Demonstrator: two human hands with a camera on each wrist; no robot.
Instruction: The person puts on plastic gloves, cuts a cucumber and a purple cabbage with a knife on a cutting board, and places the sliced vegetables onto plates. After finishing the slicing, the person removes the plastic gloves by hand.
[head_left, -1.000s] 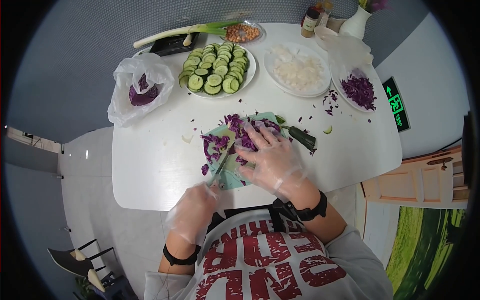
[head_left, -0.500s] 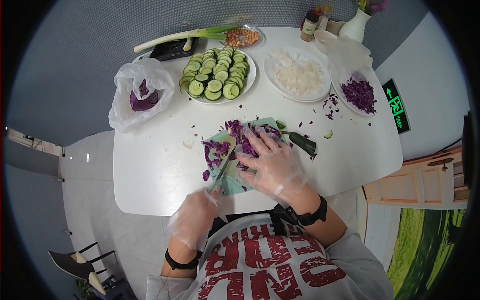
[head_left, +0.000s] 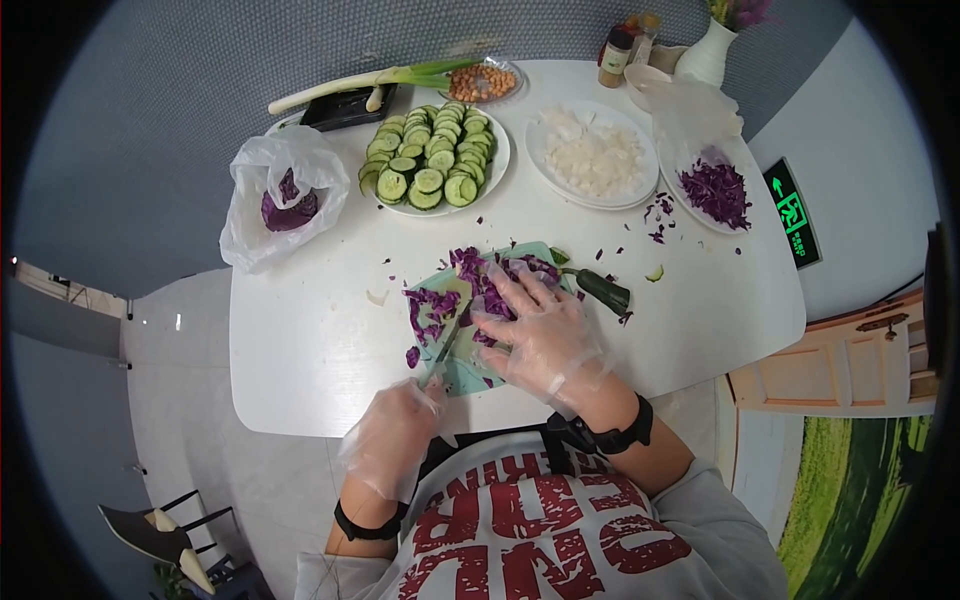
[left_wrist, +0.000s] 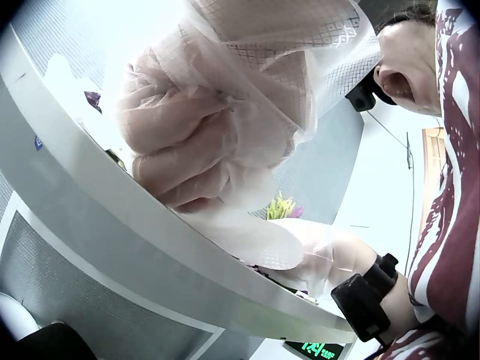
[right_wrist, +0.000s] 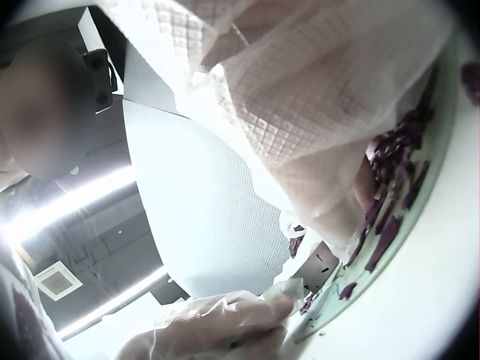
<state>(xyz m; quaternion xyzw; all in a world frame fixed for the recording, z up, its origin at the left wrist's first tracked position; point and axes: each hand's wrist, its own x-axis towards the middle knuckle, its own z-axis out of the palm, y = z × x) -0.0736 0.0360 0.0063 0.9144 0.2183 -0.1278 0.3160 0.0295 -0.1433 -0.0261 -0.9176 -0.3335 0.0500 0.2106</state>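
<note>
In the head view my left hand (head_left: 393, 425), in a clear plastic glove, grips the handle of a knife (head_left: 452, 342). Its blade points up and right across a light green cutting board (head_left: 468, 378). My gloved right hand (head_left: 545, 345) rests with spread fingers on chopped purple cabbage (head_left: 468, 264), covering part of the pile. More cabbage pieces (head_left: 430, 304) lie left of the blade. The left wrist view shows the curled fingers of the left hand (left_wrist: 187, 135); the knife is hidden there. In the right wrist view the blade (right_wrist: 316, 266) stands close to the right hand's fingertips.
A cucumber end (head_left: 603, 291) lies right of the board. Behind are a plate of cucumber slices (head_left: 505, 165), a plate of white pieces (head_left: 536, 165), a plate of shredded cabbage (head_left: 715, 192) and a bag (head_left: 245, 225) holding cabbage. Leek (head_left: 330, 92) and peanuts (head_left: 480, 82) lie farther back.
The head view has tilted slightly, so the table sits a little lower in it. Both hands, the knife and the cabbage keep nearly the same places on the board.
</note>
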